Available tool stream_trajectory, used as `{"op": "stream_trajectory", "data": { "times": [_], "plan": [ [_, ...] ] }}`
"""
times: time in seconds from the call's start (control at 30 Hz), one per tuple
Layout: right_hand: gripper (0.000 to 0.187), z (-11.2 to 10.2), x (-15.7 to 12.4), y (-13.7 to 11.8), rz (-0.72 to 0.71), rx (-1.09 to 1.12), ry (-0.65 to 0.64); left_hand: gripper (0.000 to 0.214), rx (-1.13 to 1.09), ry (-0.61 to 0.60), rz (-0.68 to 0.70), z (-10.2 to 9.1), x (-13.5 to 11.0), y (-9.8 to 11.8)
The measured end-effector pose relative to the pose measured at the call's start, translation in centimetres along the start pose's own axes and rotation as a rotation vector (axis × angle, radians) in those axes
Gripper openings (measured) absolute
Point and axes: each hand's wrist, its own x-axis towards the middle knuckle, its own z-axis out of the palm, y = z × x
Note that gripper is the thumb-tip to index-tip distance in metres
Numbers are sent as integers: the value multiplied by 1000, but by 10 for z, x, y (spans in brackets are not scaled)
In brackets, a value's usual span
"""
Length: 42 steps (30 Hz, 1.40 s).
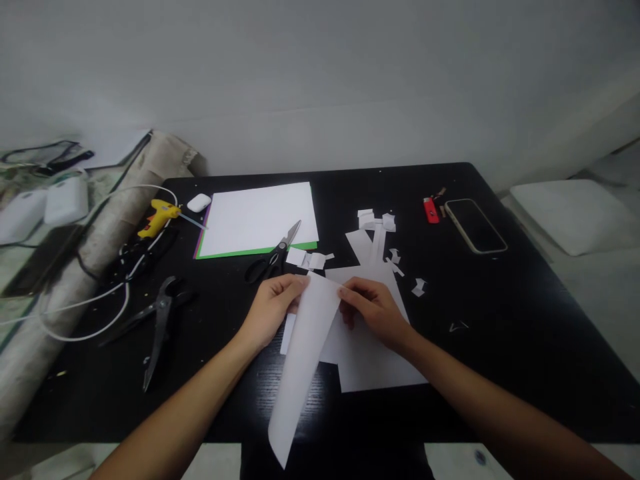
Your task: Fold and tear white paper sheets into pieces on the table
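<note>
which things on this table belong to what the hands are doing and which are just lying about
In hand: paper strip, pinched at its top by left hand and right hand; cut sheet under it; probably scissors and scraps.
Lying about: glue gun, pliers, lighter, phone, earbud case, paper stack.

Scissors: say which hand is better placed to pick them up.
Probably the left hand: the scissors lie just beyond it, while the right hand sits farther away. Both pinch the paper strip.

Both hands, left (273,308) & right (373,308), are pinching a white paper strip (303,360) over cut paper sheets (373,363) on black tabletop (525,320); scissors (273,257) nearby.
</note>
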Motion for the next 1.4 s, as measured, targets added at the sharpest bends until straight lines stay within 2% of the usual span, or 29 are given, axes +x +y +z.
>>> {"op": "stream_trajectory", "data": {
  "times": [0.27, 0.6, 0.87, 1.03, 1.23, 1.4],
  "plan": [
    [28, 1, 1, 0, 2, 2, 8, 29, -45, 73, -15, -1, 2, 2],
    [28, -2, 2, 1, -37, 20, 64, 28, -24, -24, -81, -2, 0, 4],
    [27, 0, 0, 0, -38, 34, 52, 27, -18, 26, -65, -2, 1, 5],
    [32, 0, 2, 1, 7, 80, 8, 28, 23, 52, -42, -5, 3, 2],
    [39, 0, 0, 0, 75, 63, -63, 28, 44, 35, -14, -6, 2, -2],
    [37, 1, 1, 1, 57, 59, -48, 28, 27, -15, -18, -4, -1, 0]
  ]
}}
